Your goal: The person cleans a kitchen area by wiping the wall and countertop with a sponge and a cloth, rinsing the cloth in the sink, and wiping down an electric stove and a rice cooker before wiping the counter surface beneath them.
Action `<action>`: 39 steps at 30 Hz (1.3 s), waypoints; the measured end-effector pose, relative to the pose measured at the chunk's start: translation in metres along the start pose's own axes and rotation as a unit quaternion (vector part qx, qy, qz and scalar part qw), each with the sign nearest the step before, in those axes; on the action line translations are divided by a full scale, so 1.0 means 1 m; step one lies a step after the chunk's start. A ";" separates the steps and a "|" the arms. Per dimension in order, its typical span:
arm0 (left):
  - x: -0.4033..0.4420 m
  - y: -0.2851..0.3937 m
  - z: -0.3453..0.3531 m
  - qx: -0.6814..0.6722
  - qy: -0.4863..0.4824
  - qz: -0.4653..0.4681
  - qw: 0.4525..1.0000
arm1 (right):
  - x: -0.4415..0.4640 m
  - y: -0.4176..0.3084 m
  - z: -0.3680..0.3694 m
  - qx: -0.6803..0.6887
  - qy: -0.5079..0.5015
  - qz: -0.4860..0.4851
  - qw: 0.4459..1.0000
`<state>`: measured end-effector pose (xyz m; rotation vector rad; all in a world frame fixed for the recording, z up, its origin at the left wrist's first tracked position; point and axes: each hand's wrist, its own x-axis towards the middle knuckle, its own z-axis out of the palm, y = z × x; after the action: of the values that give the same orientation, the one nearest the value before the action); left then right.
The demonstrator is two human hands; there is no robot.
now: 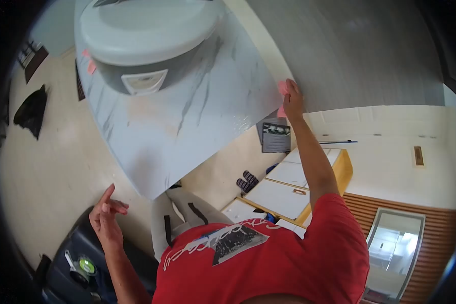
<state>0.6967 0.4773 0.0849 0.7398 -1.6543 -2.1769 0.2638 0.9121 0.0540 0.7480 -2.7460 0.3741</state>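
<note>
Pink cloth [282,87] is held in the right hand [294,100], with the fingers closed on it, by the right edge of the white and grey table [228,91]. Near the table's front corner, the left hand [105,215] is held up with its fingers partly apart. On the table, a big grey pot [149,33] is set, and 2 striped slippers [247,181] are seen on the floor.

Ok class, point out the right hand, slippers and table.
Right hand [293,103]: head view, back of hand.
Slippers [250,178]: head view, one slipper's striped top.
Table [223,101]: head view, bare marbled top.
</note>
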 end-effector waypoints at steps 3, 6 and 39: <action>-0.014 0.015 0.000 0.016 0.020 -0.019 0.999 | -0.002 0.003 0.076 0.013 0.059 -0.056 0.997; -0.025 0.017 -0.006 0.027 0.034 -0.027 0.999 | 0.003 -0.049 0.097 -0.041 0.043 0.000 0.998; 0.295 0.150 -0.288 0.015 -0.161 -0.015 0.987 | -0.024 -0.507 0.112 0.049 -0.015 0.123 0.991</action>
<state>0.6096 0.0479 0.1078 0.4375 -1.8406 -2.3970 0.5286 0.4652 0.0307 0.4404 -2.8717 0.5567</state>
